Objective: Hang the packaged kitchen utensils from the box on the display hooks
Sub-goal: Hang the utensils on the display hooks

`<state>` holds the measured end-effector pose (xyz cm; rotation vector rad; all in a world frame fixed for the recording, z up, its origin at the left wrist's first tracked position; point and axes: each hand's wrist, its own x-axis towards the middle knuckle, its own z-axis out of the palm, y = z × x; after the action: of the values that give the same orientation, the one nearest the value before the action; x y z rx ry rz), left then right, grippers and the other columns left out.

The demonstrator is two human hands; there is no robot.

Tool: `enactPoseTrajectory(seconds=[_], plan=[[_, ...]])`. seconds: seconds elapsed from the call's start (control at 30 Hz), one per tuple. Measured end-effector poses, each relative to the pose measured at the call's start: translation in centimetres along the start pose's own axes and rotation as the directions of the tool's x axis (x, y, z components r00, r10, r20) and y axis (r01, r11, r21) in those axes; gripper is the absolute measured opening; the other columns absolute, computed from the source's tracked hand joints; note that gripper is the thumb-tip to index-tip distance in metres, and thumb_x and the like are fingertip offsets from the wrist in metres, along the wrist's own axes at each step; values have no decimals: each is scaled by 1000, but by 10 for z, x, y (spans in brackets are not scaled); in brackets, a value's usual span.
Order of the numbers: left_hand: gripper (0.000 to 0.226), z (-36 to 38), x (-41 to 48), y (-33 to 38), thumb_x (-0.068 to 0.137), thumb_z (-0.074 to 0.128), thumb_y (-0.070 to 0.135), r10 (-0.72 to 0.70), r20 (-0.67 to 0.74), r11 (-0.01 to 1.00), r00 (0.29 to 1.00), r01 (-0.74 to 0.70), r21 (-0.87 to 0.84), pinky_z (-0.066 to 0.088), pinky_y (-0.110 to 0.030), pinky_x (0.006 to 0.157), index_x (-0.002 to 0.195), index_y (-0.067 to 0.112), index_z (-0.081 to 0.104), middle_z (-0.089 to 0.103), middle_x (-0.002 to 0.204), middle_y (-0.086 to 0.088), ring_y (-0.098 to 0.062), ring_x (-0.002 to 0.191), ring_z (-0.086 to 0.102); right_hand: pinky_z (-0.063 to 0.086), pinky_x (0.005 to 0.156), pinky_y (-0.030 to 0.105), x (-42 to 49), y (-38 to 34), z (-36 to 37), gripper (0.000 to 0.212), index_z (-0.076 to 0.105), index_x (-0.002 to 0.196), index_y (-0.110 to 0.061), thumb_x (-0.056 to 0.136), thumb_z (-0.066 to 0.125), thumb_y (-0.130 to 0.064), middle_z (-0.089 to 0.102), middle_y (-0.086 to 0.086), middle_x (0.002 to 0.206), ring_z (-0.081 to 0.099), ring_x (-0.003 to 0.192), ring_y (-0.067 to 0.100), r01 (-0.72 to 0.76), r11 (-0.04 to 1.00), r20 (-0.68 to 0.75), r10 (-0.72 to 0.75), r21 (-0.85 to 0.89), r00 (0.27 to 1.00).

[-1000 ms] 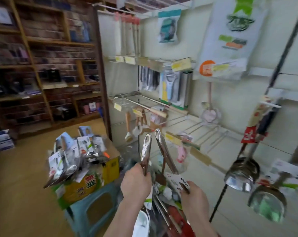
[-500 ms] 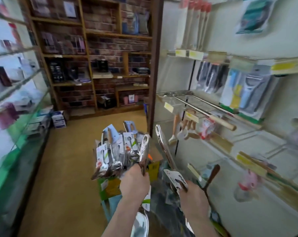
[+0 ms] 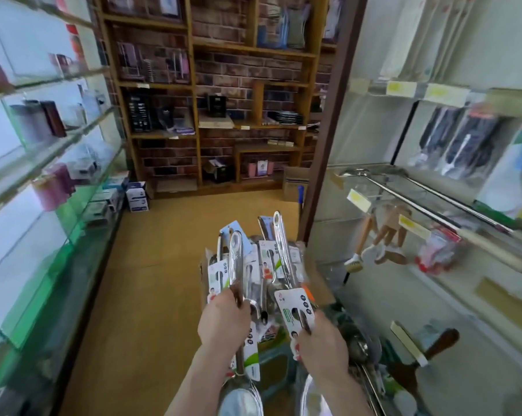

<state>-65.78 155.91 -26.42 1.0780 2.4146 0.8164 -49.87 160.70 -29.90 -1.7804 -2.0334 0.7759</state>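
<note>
My left hand (image 3: 223, 318) grips the steel handle of a packaged ladle (image 3: 235, 265), its bowl down by my forearm. My right hand (image 3: 321, 340) holds a second steel ladle (image 3: 283, 253) by its handle, at the white and green label card (image 3: 295, 309). Both handles point up and away from me. Behind them stands the box (image 3: 207, 283), mostly hidden, stuffed with several more carded utensils (image 3: 264, 262). The display hooks (image 3: 433, 202) stick out from the white panel on the right.
Wooden-handled brushes (image 3: 373, 244) and a red packet (image 3: 439, 250) hang from the right-hand hooks, with packaged knives above. Glass shelves (image 3: 43, 163) line the left side. A wooden shelf unit (image 3: 217, 115) against a brick wall closes the far end of the tan floor.
My view has swung left, away from the hook panel toward the aisle and box. Both hands keep hold of their ladles, which now stand over the box.
</note>
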Motion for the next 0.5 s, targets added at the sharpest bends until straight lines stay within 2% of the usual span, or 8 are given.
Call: enactPoseTrajectory(seconds=[0.13,0.23,0.37,0.5], plan=[[19,-11,28,-3,97,46,29,-11,1,1000,1000,11,21,34,-23,45,81,20,50,55,67,4,-14,56,52,56,70,35,24,-20,12,4,48,96,-19,93,50,-19,67,0,84,67,76,20,24,999,65,-25,23,998],[28,-21,55,2,97,46,28,-23,2,999,1000,23,31,35,-24,49,70,21,42,52,64,3,-19,57,49,45,64,28,45,-33,15,8,53,100,-12,93,52,-16,63,1,86,61,75,18,28,997,115,-36,71,993],[31,-28,101,10,96,47,31,-46,11,996,999,45,72,34,-25,51,69,17,43,50,64,2,-19,58,47,40,54,23,81,-49,16,10,52,101,-6,92,50,-10,58,5,86,53,65,10,-23,974,196,-23,227,980],[31,-25,151,18,95,45,34,-71,51,994,996,66,93,34,-25,52,69,18,44,50,64,2,-18,57,45,40,59,26,129,-60,20,24,57,108,-8,85,50,-12,64,11,96,52,68,16,-101,950,320,1,295,947]])
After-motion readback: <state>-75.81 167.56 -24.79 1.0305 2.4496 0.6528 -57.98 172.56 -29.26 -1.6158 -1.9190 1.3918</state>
